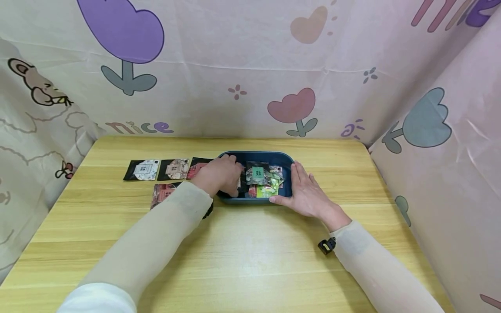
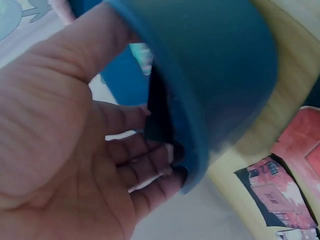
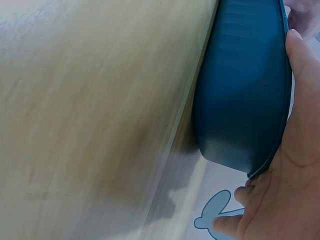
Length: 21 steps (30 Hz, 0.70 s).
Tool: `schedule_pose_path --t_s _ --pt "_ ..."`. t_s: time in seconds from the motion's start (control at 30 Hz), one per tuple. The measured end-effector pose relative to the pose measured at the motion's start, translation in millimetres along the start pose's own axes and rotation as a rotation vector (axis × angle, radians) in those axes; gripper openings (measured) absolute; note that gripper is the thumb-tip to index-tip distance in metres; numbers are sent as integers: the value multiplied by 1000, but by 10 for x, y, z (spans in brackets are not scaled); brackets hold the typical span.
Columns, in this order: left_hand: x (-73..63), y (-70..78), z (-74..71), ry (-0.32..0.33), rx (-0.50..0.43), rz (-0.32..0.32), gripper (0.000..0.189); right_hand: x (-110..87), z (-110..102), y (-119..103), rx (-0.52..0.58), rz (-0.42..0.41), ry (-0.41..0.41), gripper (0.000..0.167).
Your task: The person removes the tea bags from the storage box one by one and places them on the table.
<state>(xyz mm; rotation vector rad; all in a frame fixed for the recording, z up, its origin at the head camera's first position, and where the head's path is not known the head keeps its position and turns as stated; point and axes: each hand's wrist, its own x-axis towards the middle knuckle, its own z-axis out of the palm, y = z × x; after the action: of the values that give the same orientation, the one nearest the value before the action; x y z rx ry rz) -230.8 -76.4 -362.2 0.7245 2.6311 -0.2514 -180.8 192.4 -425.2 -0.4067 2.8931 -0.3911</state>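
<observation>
A dark blue oblong box stands on the table and holds several small printed sachets, among them a black one with a green label and a bright green one. My left hand reaches over its left end, fingers down inside. In the left wrist view, thumb and fingertips of that hand are at the edges of a dark sachet, partly hidden by the box wall. My right hand rests against the right end, its fingers straight along the wall and thumb at the front rim.
Left of the box lies a row of square sachets: one with a white print, one with a beige print and one with a red print. A reddish sachet lies in front, partly under my left forearm. Printed cloth hangs behind the table.
</observation>
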Motion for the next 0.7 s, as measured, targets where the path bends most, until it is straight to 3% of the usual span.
schedule_pose_path --t_s 0.13,0.33,0.7 --pt "-79 -20 -57 36 -19 -19 81 0 2 -6 -5 -1 0 139" --pt "-198 -52 -110 107 -73 5 82 1 8 -9 -3 -3 0 140" --pt "-274 -77 -19 217 -39 70 81 1 12 -3 -2 -2 8 140"
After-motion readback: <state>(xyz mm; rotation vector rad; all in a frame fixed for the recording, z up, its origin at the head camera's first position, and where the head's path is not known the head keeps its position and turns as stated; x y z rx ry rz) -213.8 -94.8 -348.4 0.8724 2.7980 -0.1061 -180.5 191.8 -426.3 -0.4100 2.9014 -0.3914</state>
